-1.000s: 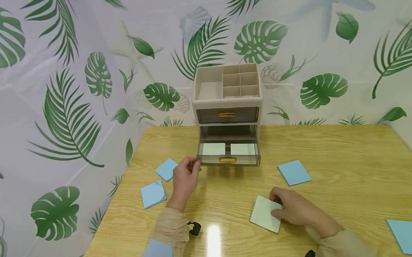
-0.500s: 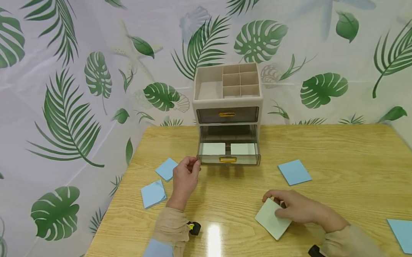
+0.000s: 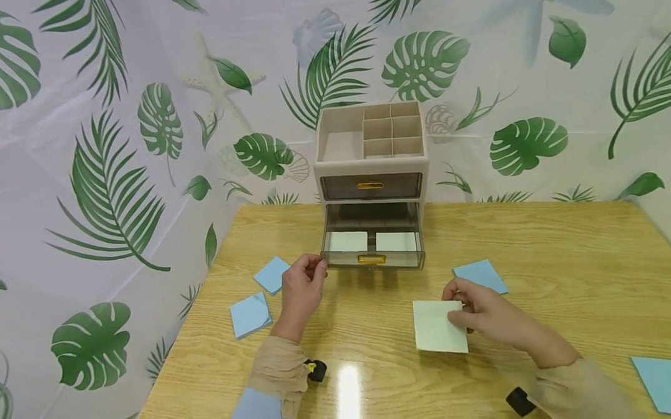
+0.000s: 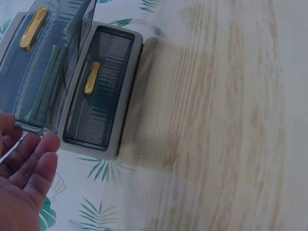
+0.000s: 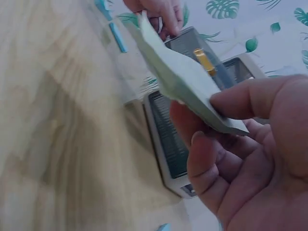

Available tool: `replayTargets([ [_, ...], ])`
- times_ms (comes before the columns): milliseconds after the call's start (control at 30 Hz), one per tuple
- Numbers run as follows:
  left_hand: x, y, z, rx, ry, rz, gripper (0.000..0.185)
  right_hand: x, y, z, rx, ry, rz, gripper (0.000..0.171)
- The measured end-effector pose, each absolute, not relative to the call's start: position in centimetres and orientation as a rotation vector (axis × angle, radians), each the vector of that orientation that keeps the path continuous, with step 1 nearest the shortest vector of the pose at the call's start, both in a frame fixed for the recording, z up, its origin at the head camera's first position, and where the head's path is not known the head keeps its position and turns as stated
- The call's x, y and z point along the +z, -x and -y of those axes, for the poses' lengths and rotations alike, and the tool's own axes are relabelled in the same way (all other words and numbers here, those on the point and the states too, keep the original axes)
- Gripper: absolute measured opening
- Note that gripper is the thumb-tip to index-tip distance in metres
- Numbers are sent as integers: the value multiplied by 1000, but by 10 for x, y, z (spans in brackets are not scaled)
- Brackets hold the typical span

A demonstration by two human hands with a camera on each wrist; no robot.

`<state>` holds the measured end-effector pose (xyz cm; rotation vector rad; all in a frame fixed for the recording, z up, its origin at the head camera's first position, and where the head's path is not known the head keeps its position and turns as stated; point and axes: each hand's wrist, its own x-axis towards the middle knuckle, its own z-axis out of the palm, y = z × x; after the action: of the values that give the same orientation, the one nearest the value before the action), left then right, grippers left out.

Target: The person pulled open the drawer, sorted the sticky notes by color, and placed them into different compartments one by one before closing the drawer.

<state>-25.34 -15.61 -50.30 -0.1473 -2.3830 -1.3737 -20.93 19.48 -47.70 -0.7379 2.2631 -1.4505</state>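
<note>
A beige desk organizer (image 3: 370, 170) stands at the table's far middle, its lower drawer (image 3: 373, 258) pulled out. Two pale green pads lie inside the drawer (image 3: 346, 241). My left hand (image 3: 315, 270) pinches the open drawer's front left corner; in the left wrist view the fingers (image 4: 38, 154) sit beside that corner. In front of the drawer and to its right, my right hand (image 3: 454, 304) holds a pale green pad (image 3: 439, 327) by its right edge, lifted off the table. The right wrist view shows this pad (image 5: 183, 82) pinched between thumb and fingers.
Blue pads lie on the wooden table (image 3: 568, 255): two at the left (image 3: 271, 275) (image 3: 249, 314), one just behind my right hand (image 3: 481, 275), one at the near right edge (image 3: 666, 385). A leaf-print curtain closes in the back and the sides.
My right hand has picked the green pad up from the table and carried it a little forward toward the drawer, turning it square. The left hand has stayed at the drawer corner.
</note>
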Motion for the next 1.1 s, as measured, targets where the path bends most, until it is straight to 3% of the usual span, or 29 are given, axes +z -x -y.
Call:
replayTargets([
  [167, -501, 253, 156, -1362, 143, 2388, 13, -457, 218, -191, -1644, 682, -2255, 21],
  [367, -502, 255, 157, -1358, 155, 2399, 14, -438, 233, -186, -1710, 644, -2378, 40],
  [733, -502, 254, 158, -1356, 156, 2404, 15, -403, 265, -158, -1678, 676, -2750, 34],
  [1100, -501, 253, 158, -1339, 174, 2393, 15, -401, 299, -130, -1422, 780, -3027, 36],
])
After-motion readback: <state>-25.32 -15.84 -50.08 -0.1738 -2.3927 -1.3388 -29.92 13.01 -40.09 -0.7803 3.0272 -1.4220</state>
